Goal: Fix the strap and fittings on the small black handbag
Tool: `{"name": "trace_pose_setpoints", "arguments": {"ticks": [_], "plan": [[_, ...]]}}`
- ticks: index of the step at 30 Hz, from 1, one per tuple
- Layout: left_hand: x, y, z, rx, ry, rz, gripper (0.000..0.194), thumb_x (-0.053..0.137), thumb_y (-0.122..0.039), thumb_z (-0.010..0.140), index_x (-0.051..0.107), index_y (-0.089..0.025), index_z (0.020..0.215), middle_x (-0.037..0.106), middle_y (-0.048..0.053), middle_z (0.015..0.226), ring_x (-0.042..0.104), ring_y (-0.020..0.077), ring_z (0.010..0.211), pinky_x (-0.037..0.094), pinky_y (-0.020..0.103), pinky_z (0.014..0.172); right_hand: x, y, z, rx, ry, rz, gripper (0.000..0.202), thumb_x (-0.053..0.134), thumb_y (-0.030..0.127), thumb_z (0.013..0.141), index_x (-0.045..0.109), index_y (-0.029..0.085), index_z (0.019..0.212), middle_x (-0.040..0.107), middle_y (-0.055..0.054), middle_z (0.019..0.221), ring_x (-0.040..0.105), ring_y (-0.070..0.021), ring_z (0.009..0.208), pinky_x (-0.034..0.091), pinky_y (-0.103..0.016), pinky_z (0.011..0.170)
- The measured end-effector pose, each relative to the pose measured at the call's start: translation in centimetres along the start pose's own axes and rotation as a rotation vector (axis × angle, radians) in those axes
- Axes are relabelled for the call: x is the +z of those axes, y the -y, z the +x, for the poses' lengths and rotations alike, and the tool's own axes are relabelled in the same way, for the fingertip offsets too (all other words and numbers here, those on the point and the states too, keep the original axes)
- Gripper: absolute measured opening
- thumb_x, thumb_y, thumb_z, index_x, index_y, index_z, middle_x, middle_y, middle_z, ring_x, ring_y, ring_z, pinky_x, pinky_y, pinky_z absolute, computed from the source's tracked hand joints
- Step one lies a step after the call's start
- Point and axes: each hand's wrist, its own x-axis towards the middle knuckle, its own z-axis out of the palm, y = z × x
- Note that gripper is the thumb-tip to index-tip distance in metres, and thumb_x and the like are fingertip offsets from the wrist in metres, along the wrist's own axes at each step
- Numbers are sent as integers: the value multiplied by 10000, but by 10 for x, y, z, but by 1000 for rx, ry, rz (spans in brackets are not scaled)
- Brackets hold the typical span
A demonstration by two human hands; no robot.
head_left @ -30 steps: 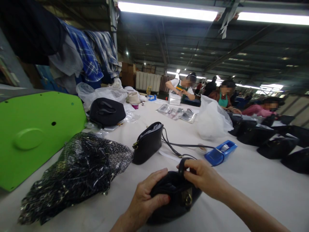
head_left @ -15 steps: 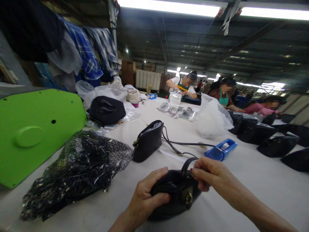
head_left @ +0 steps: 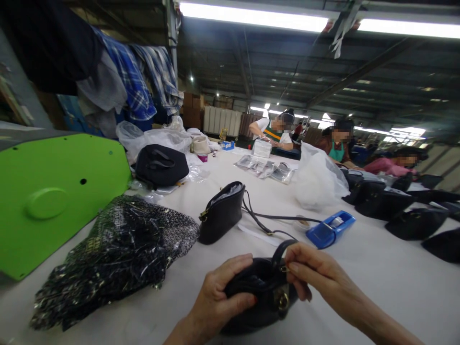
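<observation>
Step in hand, as I read it: fine work on a small gold fitting (head_left: 284, 269) at the base of the handle (head_left: 279, 252) on the black bag (head_left: 268, 302). Bag sits on the bench (head_left: 381, 268), to the right of the pouch (head_left: 224, 215) and closer to the wearer, well clear of it.

Left hand (head_left: 223, 292): grip wrapped round the bag's left end, thumb over the near side, fingers over the far side, partway closed on it. Right hand (head_left: 319, 270): thumb and forefinger brought together in a pinch at the fitting, other fingers curled below. Fingertips cover most of the fitting, so can't tell its type.

Next move on that fitting would call for a firm left hold and a light, precise right pinch; slipping off looks like the main risk.

Bag itself: plain, dark, smooth, mouth gaping upward, inside too dark to read. Handle arches up from the rim. Gold ring (head_left: 283, 301) on the front, right of the left thumb. Base mostly hidden.

Also around: blue dispenser (head_left: 330, 229) right of the pouch, patterned plastic (head_left: 118, 254) left of it.
</observation>
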Motion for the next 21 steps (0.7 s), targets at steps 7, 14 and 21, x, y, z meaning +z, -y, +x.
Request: {"name": "trace_pose_setpoints", "arguments": {"ticks": [7, 14, 21], "plan": [[-3, 1, -2, 37, 32, 42, 434, 698, -322, 718, 620, -249, 1139, 631, 74, 1209, 563, 225, 1143, 431, 339, 1028, 10, -6, 5, -22, 113, 30, 243, 495, 414, 833, 461, 176, 872, 511, 57, 626, 492, -40, 439, 328, -153, 416], [0, 1, -1, 57, 41, 60, 423, 670, -320, 748, 601, -245, 1158, 635, 58, 1200, 565, 203, 1136, 438, 286, 1011, 26, -1, 10, -15, 91, -16, 206, 423, 399, 835, 428, 194, 835, 499, 62, 614, 492, -49, 408, 330, -159, 391], [8, -4, 0, 61, 64, 20, 416, 674, -236, 738, 596, -241, 1146, 638, 39, 1184, 566, 186, 1119, 437, 256, 993, 19, 32, -2, -232, 47, -906, 192, 372, 233, 859, 555, 212, 804, 547, -7, 687, 495, -135, 604, 337, -284, 557]]}}
